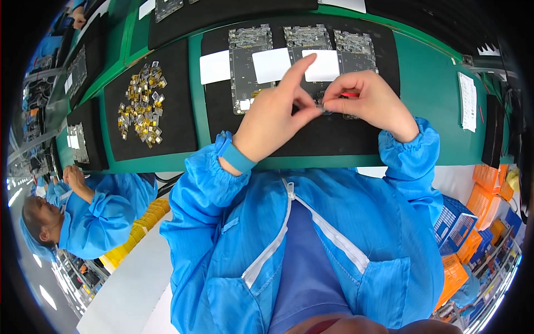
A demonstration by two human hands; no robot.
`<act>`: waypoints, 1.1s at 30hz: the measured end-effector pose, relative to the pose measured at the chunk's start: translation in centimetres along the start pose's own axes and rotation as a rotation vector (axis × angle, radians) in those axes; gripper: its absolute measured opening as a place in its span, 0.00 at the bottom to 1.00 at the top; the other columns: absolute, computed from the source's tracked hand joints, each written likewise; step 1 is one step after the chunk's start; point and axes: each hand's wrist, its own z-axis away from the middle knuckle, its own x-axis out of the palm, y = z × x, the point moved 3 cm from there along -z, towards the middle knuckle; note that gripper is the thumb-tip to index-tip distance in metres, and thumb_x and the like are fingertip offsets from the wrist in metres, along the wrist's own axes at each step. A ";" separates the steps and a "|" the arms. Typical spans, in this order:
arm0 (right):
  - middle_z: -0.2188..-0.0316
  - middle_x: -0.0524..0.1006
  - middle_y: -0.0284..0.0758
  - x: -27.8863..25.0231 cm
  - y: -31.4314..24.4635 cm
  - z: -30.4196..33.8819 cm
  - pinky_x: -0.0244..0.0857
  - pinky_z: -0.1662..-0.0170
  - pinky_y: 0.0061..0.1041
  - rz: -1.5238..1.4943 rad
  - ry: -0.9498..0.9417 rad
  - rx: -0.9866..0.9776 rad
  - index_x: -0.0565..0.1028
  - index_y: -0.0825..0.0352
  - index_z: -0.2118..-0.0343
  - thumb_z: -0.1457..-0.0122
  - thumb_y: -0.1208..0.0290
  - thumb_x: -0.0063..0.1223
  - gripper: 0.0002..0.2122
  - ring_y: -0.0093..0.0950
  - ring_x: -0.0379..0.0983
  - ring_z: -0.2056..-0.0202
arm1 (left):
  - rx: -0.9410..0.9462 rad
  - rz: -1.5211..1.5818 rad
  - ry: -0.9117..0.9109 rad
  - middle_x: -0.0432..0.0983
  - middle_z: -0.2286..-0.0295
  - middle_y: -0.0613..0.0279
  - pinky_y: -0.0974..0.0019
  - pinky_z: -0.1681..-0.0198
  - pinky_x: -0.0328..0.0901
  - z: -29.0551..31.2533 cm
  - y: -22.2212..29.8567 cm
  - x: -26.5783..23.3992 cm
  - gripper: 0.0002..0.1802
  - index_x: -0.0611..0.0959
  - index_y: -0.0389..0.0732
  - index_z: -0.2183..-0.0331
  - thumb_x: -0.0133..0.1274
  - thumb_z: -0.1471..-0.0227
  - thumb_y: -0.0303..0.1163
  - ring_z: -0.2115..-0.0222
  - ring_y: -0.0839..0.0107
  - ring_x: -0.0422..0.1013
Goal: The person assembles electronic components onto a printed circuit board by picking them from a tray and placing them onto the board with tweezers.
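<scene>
Over the near edge of the black mat (311, 139), the left hand (275, 114) pinches a small part (324, 109) between thumb and middle finger, forefinger stretched up, while the right hand (370, 100) is curled nearly closed, meeting it fingertip to fingertip and gripping a small red tool (349, 94). Just beyond them lie three circuit boards (250, 67) side by side with white cards (271, 65) on top. Farther left on the green counter (434, 83), another mat carries a heap of small gold metal pieces (142, 103), and a co-worker in blue (89, 211) sits at near left.
</scene>
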 end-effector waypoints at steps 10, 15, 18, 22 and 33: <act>0.73 0.76 0.38 0.0 1.3 -0.7 0.68 0.67 0.31 0.486 0.363 -0.135 0.78 0.65 0.72 0.51 0.74 0.59 0.04 0.38 0.74 0.70 | 0.090 -0.418 0.125 0.71 0.65 0.65 0.59 0.53 0.55 0.1 -1.4 0.9 0.23 0.82 0.44 0.62 0.68 0.66 0.35 0.62 0.63 0.68; 0.73 0.73 0.36 0.0 1.1 -0.6 0.67 0.68 0.26 0.600 0.407 -0.196 0.77 0.68 0.72 0.52 0.78 0.60 0.04 0.34 0.73 0.72 | 0.118 -0.464 0.130 0.69 0.67 0.66 0.58 0.53 0.54 -0.2 -1.1 1.0 0.24 0.82 0.45 0.64 0.70 0.68 0.36 0.63 0.64 0.67; 0.73 0.74 0.36 -0.1 1.3 -0.4 0.66 0.68 0.27 0.602 0.397 -0.190 0.77 0.67 0.72 0.52 0.77 0.60 0.04 0.35 0.73 0.71 | 0.121 -0.482 0.127 0.69 0.67 0.67 0.57 0.52 0.53 -0.4 -1.0 1.2 0.23 0.82 0.46 0.66 0.70 0.69 0.36 0.62 0.65 0.67; 0.73 0.73 0.36 0.0 1.5 0.0 0.66 0.68 0.28 0.636 0.408 -0.195 0.77 0.67 0.73 0.53 0.77 0.61 0.04 0.35 0.73 0.72 | 0.117 -0.467 0.116 0.69 0.67 0.67 0.57 0.52 0.53 -0.5 -1.1 1.3 0.22 0.82 0.47 0.67 0.70 0.70 0.35 0.62 0.65 0.66; 0.71 0.74 0.37 -0.1 0.8 0.8 0.67 0.66 0.35 0.662 0.303 -0.269 0.76 0.64 0.69 0.51 0.74 0.60 0.07 0.40 0.73 0.68 | 0.094 -0.434 0.066 0.69 0.67 0.66 0.58 0.51 0.52 -0.7 -1.3 1.5 0.19 0.83 0.47 0.70 0.71 0.69 0.35 0.61 0.65 0.66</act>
